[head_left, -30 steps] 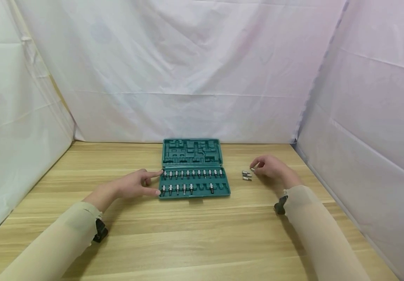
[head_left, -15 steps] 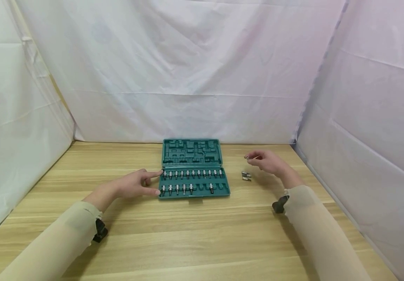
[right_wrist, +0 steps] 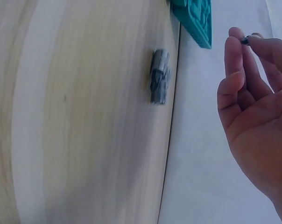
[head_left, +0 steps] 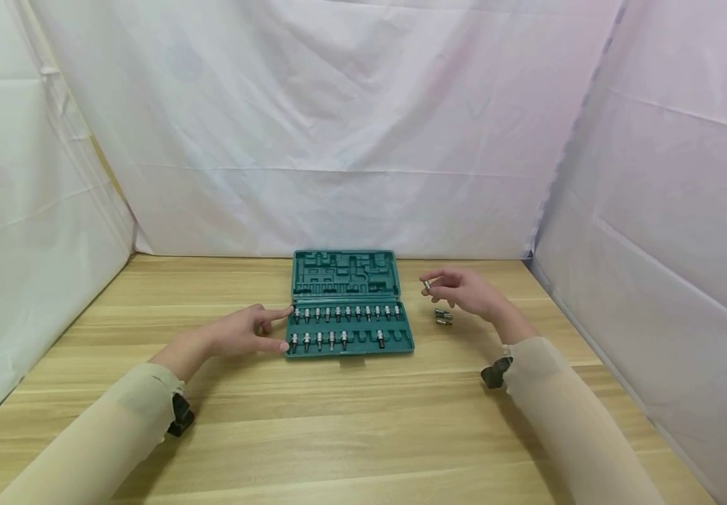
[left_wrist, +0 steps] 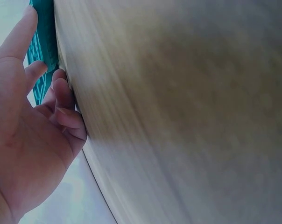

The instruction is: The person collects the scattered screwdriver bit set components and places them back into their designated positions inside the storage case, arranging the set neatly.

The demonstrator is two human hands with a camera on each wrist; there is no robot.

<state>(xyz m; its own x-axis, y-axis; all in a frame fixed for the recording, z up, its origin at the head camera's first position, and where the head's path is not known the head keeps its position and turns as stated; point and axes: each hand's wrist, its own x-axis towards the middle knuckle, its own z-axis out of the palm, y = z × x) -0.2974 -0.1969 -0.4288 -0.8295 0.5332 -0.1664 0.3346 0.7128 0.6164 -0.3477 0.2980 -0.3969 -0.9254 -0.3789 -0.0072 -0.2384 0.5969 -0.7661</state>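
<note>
Head view, taking the case's hinge as the dial's centre: one hinged case (head_left: 363, 348), teal moulded plastic, is lying open on the table (head_left: 313, 435), its recessed lid (head_left: 347, 261) pointing to twelve o'clock. Two rows of bit sockets (head_left: 348, 313), bright metal cylinders with dark tips, are filling the lower half; the nearer row is showing bare slots toward five o'clock. One left hand (head_left: 246, 330) is resting between eight and nine o'clock, thumb and forefinger spread and touching the case's side. One right hand (head_left: 464, 291) is hovering near three o'clock, pinching a single bit (head_left: 427, 285) between its fingertips, clear of the table. A few loose bits (head_left: 443, 317) are lying just past three, close together on smooth, pale wood grain (their exact number is staying hard to read); a low pass of the right hand could be scattering them, since round bodies are likely to roll. White cloth (head_left: 338, 126), creased, is hanging at twelve. Left wrist view: the case edge is showing at ten o'clock, the left hand at nine, its other fingers curling loosely; were its touch too light, a bump could be sliding the case. Right wrist view: the loose bits are appearing blurred just past twelve, the pinched bit's dark end at two; being small and smooth, it could be slipping if the pinch loosened.
</note>
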